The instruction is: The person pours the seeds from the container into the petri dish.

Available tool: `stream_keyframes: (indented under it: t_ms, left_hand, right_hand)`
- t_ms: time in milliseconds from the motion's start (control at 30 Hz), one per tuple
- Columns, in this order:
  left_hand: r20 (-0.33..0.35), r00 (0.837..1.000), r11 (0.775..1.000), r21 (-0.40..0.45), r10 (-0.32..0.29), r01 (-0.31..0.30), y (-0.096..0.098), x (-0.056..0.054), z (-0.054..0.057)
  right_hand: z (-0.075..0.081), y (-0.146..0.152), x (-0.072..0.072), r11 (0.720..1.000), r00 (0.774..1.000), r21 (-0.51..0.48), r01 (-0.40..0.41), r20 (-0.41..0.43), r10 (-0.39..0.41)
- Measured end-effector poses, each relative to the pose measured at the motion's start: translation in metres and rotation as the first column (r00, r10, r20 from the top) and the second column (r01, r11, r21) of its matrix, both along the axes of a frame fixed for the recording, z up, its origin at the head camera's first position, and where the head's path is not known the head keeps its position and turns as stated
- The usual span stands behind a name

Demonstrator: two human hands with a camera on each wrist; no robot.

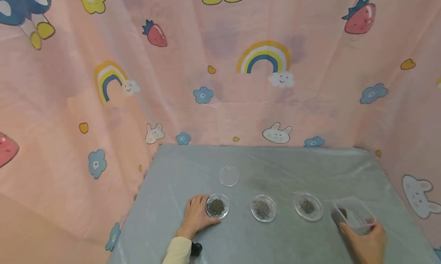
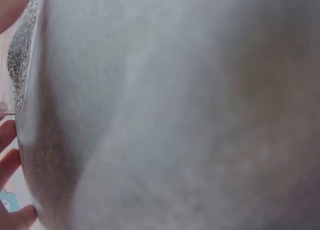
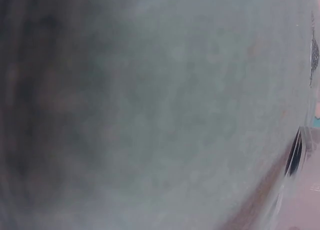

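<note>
My left hand (image 1: 198,216) holds the leftmost clear petri dish (image 1: 225,201), thumb at its near edge and fingers at its left side. Dark, grainy material (image 1: 216,207) is heaped in that dish; the left wrist view shows these grains (image 2: 21,55) at its left edge, beside a thumb (image 2: 11,8). At the right of the table, my right hand (image 1: 368,239) grips a clear rectangular plastic box (image 1: 360,207) by its near right end. Something dark (image 1: 343,212) shows in or behind the box's left part; what it is I cannot tell.
Two more petri dishes stand between the hands, the middle one (image 1: 263,219) and the right one (image 1: 311,218), each with dark grains. An empty-looking clear round dish or lid (image 1: 229,176) lies farther back. A grey-green cloth (image 1: 282,164) covers the table; a patterned pink curtain (image 1: 220,118) hangs behind.
</note>
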State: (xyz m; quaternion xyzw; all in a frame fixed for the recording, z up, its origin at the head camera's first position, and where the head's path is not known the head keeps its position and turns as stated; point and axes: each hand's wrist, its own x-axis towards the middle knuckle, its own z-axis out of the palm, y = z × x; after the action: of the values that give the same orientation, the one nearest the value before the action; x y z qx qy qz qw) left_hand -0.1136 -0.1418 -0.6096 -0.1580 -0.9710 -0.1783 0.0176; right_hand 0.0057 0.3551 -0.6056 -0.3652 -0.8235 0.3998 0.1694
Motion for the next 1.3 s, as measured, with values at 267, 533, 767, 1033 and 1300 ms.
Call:
stream_keyframes:
  t_ms: [267,533,767,1033,1300]
  left_hand:
    - [0.004,1.000,1.000,-0.003,-0.003,0.003,0.001,-0.002,0.001]
    - [-0.014,1.000,1.000,0.005,-0.007,0.007,0.002,-0.002,0.001]
    - [-0.008,1.000,1.000,0.010,-0.001,0.001,0.002,0.000,0.000]
    - [-0.009,1.000,1.000,-0.005,0.005,-0.005,0.000,-0.003,-0.001]
    - [0.006,1.000,1.000,-0.007,-0.003,0.003,-0.002,-0.002,-0.001]
  right_hand:
    - [-0.002,0.004,0.002,0.998,0.994,-0.060,-0.033,0.104,0.039]
    - [0.003,0.004,0.007,0.995,0.978,-0.095,-0.031,0.201,0.050]
    - [0.018,-0.005,0.019,0.987,0.982,-0.052,0.153,0.116,-0.147]
    - [0.055,-0.032,0.007,0.980,0.985,0.161,0.113,-0.151,-0.089]
    - [0.066,-0.101,-0.039,0.925,0.888,0.340,-0.167,-0.356,0.291]
